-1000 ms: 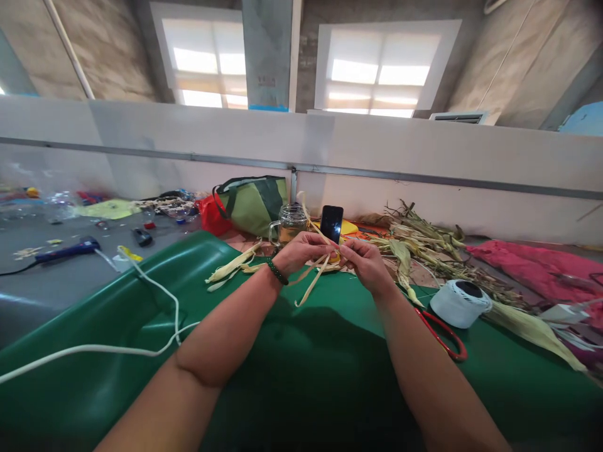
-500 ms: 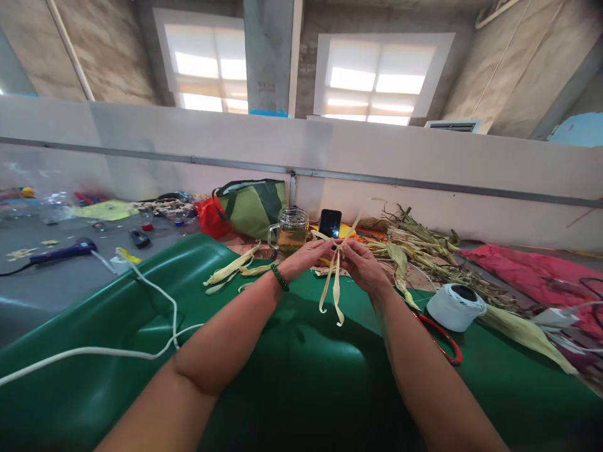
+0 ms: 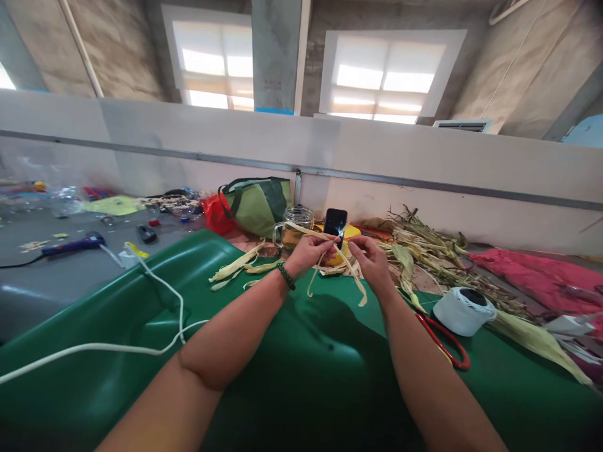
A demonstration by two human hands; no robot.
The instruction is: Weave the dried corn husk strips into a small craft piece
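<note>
Pale corn husk strips are pinched between the thumb and fingers of my left hand, which has a dark green bead bracelet at the wrist. One strip sticks out up and left past the glass mug, and other ends hang down, curled. Just right of the strips, my right hand has its thumb and forefinger slightly apart, with nothing visibly held. Both hands are above the green mat. More husk pieces lie left of my left hand.
A glass mug of amber liquid and a phone stand behind my hands. To the right are red-handled scissors, a white twine spool and piled dry husks. A white cable crosses the mat's left side.
My right hand has come away from the strips and moved slightly right. The husk strips have turned in my left hand, one now pointing up left. The view has shifted slightly.
</note>
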